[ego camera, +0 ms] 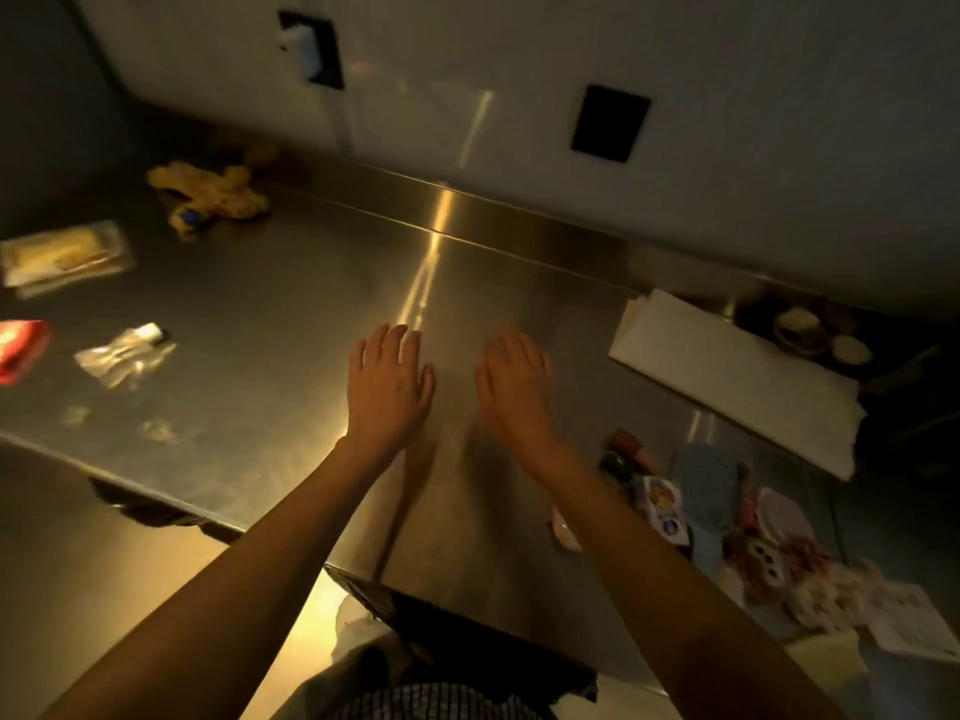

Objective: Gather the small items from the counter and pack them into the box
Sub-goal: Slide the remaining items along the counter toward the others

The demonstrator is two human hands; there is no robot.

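The small items lie scattered on a steel surface (291, 314). Well left of the fingers are a clear crinkled packet (124, 356), a red packet (21, 350) at the frame edge, a flat yellowish packet (65, 257) and, farther back, a yellow plush toy (213, 192). Right of the fingers and nearer the person lies a cluster: a blue round piece (709, 485), a printed card (660, 506) and a brown plush toy (769, 563). A white flat box (727, 376) lies right of the fingers, near the back edge.

The left hand (387, 387) and right hand (514, 387) stretch out side by side over bare steel, fingers (410, 345) straight and together, holding nothing.

Behind the surface rises a pale wall (727, 148) with two dark rectangular cutouts (610, 124). The light is dim and yellowish.
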